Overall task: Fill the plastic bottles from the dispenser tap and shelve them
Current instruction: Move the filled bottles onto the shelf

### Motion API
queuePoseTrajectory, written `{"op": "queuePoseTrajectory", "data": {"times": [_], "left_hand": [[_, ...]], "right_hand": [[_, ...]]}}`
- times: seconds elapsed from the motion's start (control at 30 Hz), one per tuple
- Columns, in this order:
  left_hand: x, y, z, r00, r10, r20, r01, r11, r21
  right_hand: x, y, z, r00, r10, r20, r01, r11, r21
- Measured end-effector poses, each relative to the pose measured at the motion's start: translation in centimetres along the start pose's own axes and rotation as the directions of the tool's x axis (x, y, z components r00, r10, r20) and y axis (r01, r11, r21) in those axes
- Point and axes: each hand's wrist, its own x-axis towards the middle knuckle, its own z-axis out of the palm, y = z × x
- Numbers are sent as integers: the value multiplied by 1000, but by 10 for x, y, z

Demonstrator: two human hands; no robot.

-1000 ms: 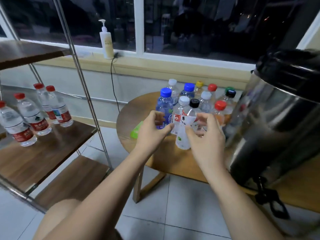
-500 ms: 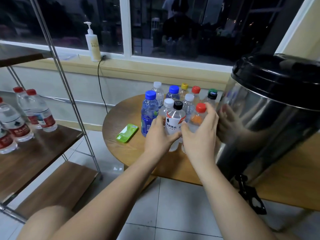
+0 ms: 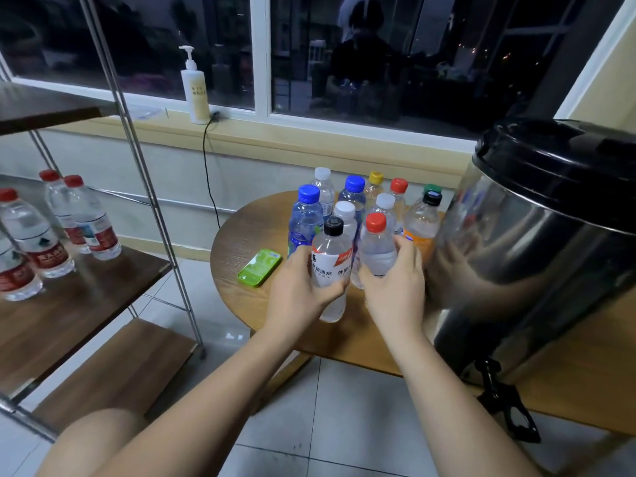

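Two bottles are in your hold: your left grip (image 3: 303,290) is clamped round the black-capped bottle (image 3: 331,249), fingers curled over its white-and-red label, and your right grip (image 3: 395,285) is wrapped round the red-capped bottle (image 3: 377,246) just beside it. Whether either base is off the counter (image 3: 241,232) you cannot tell. Beyond both grips the other bottles (image 3: 351,197) stand upright in a tight cluster. Left of your left grip a green flat object (image 3: 258,268) lies on the counter. Right of your right grip stands the steel dispenser (image 3: 537,256), its black tap (image 3: 506,407) lower and nearer you. Well off to the left, the shelved bottles (image 3: 44,242) stand on the shelf (image 3: 86,304)
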Motion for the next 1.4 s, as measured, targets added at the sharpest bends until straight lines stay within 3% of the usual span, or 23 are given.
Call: {"op": "queuePoseTrajectory", "data": {"times": [0.1, 0.2, 0.4, 0.6, 0.7, 0.87, 1.03, 1.13, 1.27, 1.4], "left_hand": [[-14, -11, -33, 1000, -12, -21, 12, 1000, 12], [-24, -27, -71, 996, -47, -72, 47, 999, 8], [-26, -75, -151, 961, -119, -248, 140, 988, 68], [-22, -144, -232, 881, -203, -427, 271, 957, 104], [-20, -179, -264, 815, -206, -541, 337, 929, 155], [-10, -228, -298, 672, -274, -688, 441, 895, 74], [6, -269, -322, 493, -351, -796, 546, 837, -31], [13, -293, -330, 399, -375, -837, 558, 823, -103], [19, -319, -345, 252, -320, -913, 594, 796, -115], [31, -340, -353, 131, -313, -941, 588, 788, -180]], "right_hand": [[-8, 1, 1, 993, -116, 32, 120, 985, -127], [-15, -11, 4, 979, -193, 68, 201, 970, -136], [-34, -88, 42, 943, -238, 232, 207, 967, 152], [-58, -163, 141, 844, -337, 418, 189, 915, 356], [-70, -189, 207, 792, -375, 483, 165, 892, 421], [-91, -226, 303, 675, -376, 635, 100, 899, 425], [-102, -254, 378, 678, -373, 633, 143, 912, 384], [-104, -271, 410, 654, -354, 669, 82, 912, 402], [-105, -283, 447, 646, -445, 620, 81, 848, 524], [-103, -297, 484, 642, -482, 596, 136, 836, 531]]}}
